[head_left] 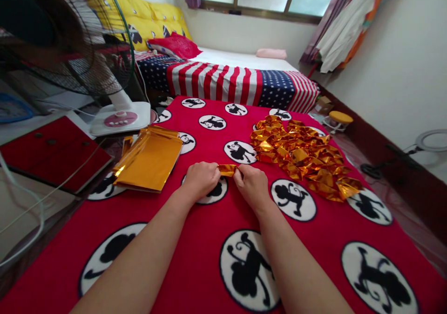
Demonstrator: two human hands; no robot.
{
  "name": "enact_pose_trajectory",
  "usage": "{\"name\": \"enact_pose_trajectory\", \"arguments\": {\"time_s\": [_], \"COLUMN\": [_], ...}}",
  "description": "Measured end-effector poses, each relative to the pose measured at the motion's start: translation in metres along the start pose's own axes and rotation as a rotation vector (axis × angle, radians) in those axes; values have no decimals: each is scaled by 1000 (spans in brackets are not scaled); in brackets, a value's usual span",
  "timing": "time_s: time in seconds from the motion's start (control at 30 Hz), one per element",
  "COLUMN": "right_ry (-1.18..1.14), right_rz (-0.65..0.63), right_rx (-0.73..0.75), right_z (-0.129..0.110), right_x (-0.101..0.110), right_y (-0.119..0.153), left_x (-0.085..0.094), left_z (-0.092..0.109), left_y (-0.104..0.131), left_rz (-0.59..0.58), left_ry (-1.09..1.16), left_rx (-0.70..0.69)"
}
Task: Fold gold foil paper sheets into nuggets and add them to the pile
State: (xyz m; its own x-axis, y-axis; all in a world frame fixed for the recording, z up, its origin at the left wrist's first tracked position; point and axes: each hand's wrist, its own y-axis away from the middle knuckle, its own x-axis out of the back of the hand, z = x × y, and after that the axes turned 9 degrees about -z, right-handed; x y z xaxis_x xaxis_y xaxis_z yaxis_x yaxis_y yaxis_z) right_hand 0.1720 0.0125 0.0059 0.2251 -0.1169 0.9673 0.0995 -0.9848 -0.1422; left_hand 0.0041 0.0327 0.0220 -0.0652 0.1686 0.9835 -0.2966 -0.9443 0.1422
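Observation:
A narrow folded strip of gold foil paper [227,170] spans the gap between my hands, just above the red cloth [181,267]. My left hand [202,180] is closed on its left end, and my right hand [252,182] pinches the right end. My fingers hide both ends. To the left lies a stack of flat gold foil sheets [150,160], its edges slightly uneven. On the right spreads a heap of folded gold foil pieces [300,153], crumpled and shiny, with several overlapping.
An electric fan [118,113] stands at the left beside a dark red panel [52,148] and a white cable [38,230]. Beyond the cloth is a bed with a striped, starred cover [223,83]. A yellow-topped stool [340,117] sits by the right wall.

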Motion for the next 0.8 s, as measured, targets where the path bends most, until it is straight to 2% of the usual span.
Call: {"name": "enact_pose_trajectory", "arguments": {"time_s": [0.2, 0.43, 0.67, 0.8], "right_ry": [4, 15, 28, 23], "right_rz": [-24, -46, -54, -52], "right_rx": [-17, -47, -56, -47], "right_z": [-3, -5, -4, -3], "right_x": [0, 3, 2, 1], "right_y": [1, 1, 1, 0], "left_x": [-1, -2, -3, -3], "left_z": [-7, -6, -10, -9], "left_y": [-2, -1, 1, 0], "left_rz": [-27, -19, -24, -12], "left_ry": [14, 44, 116, 163], "left_rx": [-55, -34, -156, -144]}}
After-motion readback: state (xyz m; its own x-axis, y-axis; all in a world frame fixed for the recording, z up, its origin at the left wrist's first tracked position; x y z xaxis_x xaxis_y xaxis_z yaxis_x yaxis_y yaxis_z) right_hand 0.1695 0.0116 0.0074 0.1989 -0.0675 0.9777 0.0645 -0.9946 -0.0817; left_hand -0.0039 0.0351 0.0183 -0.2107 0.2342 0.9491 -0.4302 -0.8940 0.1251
